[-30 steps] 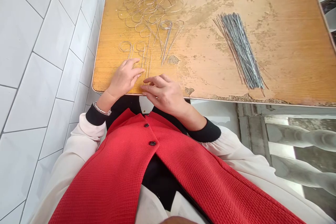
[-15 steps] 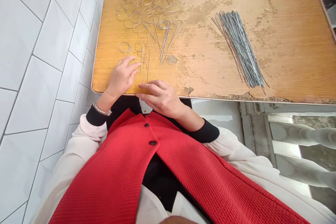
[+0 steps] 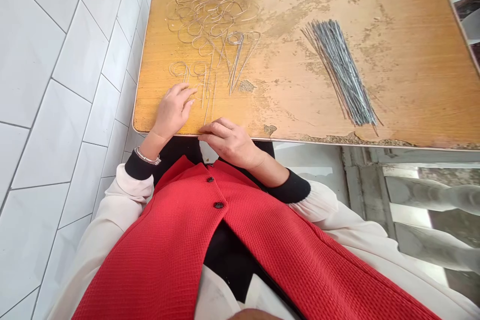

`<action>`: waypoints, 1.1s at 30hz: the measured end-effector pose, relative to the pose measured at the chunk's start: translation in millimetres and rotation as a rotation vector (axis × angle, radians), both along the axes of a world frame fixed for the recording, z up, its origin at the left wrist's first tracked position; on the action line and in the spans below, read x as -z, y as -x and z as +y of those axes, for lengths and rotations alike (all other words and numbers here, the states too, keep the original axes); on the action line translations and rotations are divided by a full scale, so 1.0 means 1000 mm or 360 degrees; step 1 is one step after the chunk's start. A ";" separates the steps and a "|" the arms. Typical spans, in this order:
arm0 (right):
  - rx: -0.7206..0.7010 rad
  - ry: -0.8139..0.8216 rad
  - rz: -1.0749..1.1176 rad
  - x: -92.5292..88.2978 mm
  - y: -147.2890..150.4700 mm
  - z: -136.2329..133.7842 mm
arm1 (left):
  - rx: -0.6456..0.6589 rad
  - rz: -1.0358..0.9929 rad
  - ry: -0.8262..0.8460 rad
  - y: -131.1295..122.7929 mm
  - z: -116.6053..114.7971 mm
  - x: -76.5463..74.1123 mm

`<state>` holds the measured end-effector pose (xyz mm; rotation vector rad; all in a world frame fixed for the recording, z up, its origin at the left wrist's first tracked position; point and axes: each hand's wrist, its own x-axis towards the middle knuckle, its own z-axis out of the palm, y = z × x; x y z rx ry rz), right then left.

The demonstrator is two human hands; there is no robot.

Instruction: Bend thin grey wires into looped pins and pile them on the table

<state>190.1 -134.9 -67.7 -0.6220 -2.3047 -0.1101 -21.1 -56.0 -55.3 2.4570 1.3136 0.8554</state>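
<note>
Near edge of table (image 3: 412,60): both of my hands rested here at the left corner, close together.
Left hand (image 3: 170,110): lay palm down with the fingers loosely spread, gripping nothing. The fingertips were just beside the nearest looped wires (image 3: 200,77).
Right hand (image 3: 230,141): sat on the table's rim, fingers curled and bunched toward the lower end of one thin stem. I could not tell whether thumb and forefinger pinched it.
Looped wires: a few lay side by side, stems pointing toward me.
Heap (image 3: 213,7): a tangle of more loops sat behind them, toward the far left.
Straight wires (image 3: 343,72): one thick bundle lay well apart on the right, with nothing touching it.
Bracelet (image 3: 147,158): sat on my left wrist, above the dark cuff.
Progress, as I judged it: a fair batch was already bent into loops. The straight bundle looked fuller than the heap, so most of the bending remained.
</note>
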 end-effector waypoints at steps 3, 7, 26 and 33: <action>-0.0010 0.0024 0.0009 -0.001 -0.001 -0.001 | -0.0054 -0.0046 0.0035 -0.002 0.006 -0.001; 0.0014 0.0150 -0.0013 0.001 -0.002 -0.002 | -0.0087 -0.0093 0.0109 -0.006 0.019 0.003; 0.0132 0.0051 0.0033 0.003 0.003 -0.001 | -0.0105 0.0318 0.0000 -0.014 0.056 -0.002; 0.0179 0.0145 -0.0002 0.001 0.007 0.003 | 0.0012 0.0410 -0.0202 -0.004 0.007 -0.013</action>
